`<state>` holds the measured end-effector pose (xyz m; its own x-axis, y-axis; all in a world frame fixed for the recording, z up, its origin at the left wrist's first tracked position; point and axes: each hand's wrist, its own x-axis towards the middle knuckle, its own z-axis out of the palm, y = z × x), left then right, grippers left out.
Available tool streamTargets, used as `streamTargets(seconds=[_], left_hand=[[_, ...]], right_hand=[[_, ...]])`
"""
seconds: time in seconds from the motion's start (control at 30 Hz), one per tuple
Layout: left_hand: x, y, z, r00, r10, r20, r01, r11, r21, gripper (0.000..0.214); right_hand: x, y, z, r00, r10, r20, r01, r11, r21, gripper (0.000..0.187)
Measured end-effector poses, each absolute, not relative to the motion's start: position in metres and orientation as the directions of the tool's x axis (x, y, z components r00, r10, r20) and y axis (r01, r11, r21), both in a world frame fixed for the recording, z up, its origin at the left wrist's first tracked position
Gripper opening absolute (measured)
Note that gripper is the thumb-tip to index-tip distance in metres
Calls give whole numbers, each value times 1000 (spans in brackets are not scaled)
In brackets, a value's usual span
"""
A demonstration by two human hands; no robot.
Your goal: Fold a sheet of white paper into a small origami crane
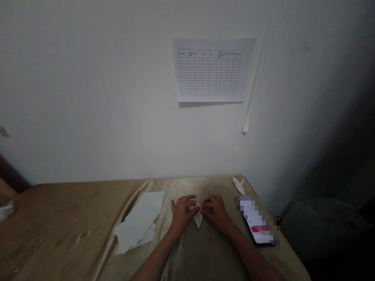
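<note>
Folded white paper pinched at lower centre of the frame

The small paper piece, diamond-shaped and creased to points, lay on the tan counter; left hand and right hand fingers closed on its edges.

Looks like a plain room in a home or small office, dimly lit. Bare white wall with a printed grid sheet stuck on it, table under a tan cloth, loose white paper stack.
</note>
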<state>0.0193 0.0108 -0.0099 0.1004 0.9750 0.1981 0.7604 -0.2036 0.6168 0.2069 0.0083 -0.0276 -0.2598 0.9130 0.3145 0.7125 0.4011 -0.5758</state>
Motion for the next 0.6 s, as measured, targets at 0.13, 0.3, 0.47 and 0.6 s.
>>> streamTargets(seconds=[0.13,0.3,0.47,0.6], left_hand=[[20,11,-13,103,972,212,755,-215,619,9],[22,10,-14,101,970,220,755,-219,618,8],[22,9,-12,89,970,225,748,-214,628,8],[23,10,-12,83,970,231,749,-213,627,7]], right_hand=[[205,9,-28,-232,910,344,703,401,-587,11],[204,6,-27,-238,907,348,706,408,-580,13],[205,9,-32,-273,898,345,703,431,-565,9],[205,13,-37,-234,906,353,705,408,-579,8]])
